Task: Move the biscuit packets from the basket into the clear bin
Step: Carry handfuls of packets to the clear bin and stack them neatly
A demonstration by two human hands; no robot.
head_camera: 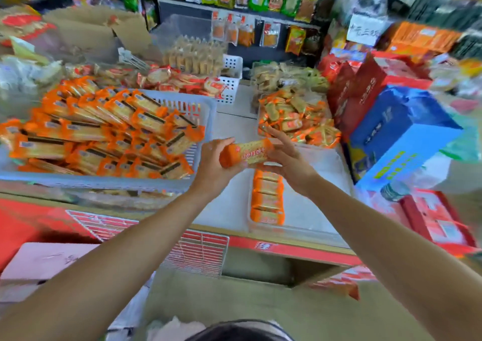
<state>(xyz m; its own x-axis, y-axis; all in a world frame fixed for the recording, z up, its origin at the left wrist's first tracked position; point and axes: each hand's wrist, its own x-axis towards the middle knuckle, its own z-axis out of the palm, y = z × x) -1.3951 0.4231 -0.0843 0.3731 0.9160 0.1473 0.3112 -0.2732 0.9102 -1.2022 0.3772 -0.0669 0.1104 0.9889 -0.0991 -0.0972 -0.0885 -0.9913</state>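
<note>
Orange, held crosswise, one biscuit packet hangs between both hands just above the clear bin, which sits on the bench right of the basket. The left hand has its fingers wrapped round the packet's left end; the right hand pinches the right end, thumb beneath, fingers loosely spread. A row of packets lies along the bin's left side; the basket is heaped with more.

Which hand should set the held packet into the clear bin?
Right, likely. The right hand holds one end of the packet over the clear bin; the left hand grips the end nearer the basket, handy for fetching another.
</note>
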